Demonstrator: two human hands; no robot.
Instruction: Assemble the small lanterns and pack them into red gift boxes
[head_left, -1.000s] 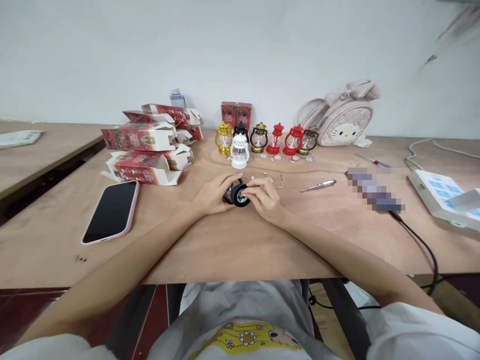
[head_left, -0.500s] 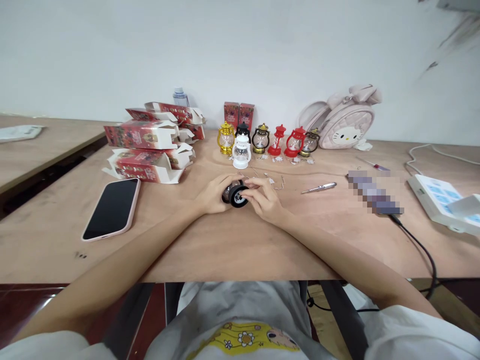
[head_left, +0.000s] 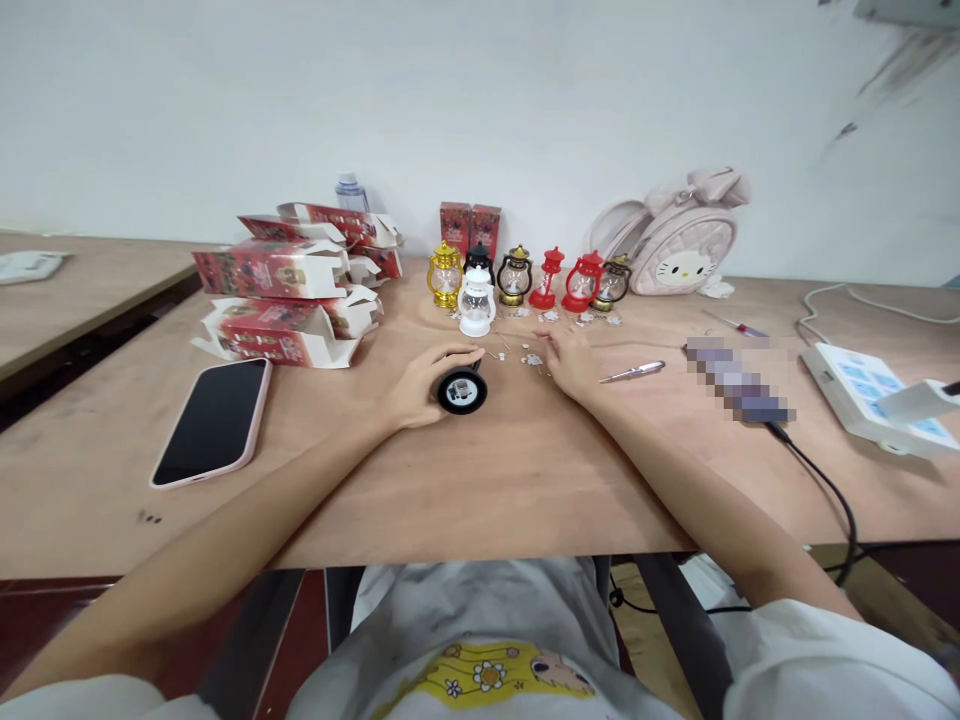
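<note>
My left hand (head_left: 424, 385) is wrapped round a small black toy lantern (head_left: 441, 408), tipped so its round base faces me. A pale disc with dark markings shows inside the base's black rim; the lantern's upper part is mostly hidden by my fingers. To the right, my right hand (head_left: 570, 362) rests on the tabletop with its fingers curled and fingertips drawn together, beside small white pieces (head_left: 531, 360) and thin wire bits. Whatever those fingertips hold is too small to make out. Just beyond my hands, a white toy lantern (head_left: 475, 305) stands upright.
Several gold, black, bronze and red lanterns (head_left: 582, 284) stand behind. Opened red boxes (head_left: 255, 272) are piled left, above a phone (head_left: 214, 420). A screwdriver (head_left: 632, 372), blurred-out device (head_left: 739, 380), power strip (head_left: 874, 400) and pink bag (head_left: 682, 245) lie right.
My right hand has left the lantern's base and moved right and slightly away, down to the small pieces. The black lantern stays in my left hand, its base now turned more towards me.
</note>
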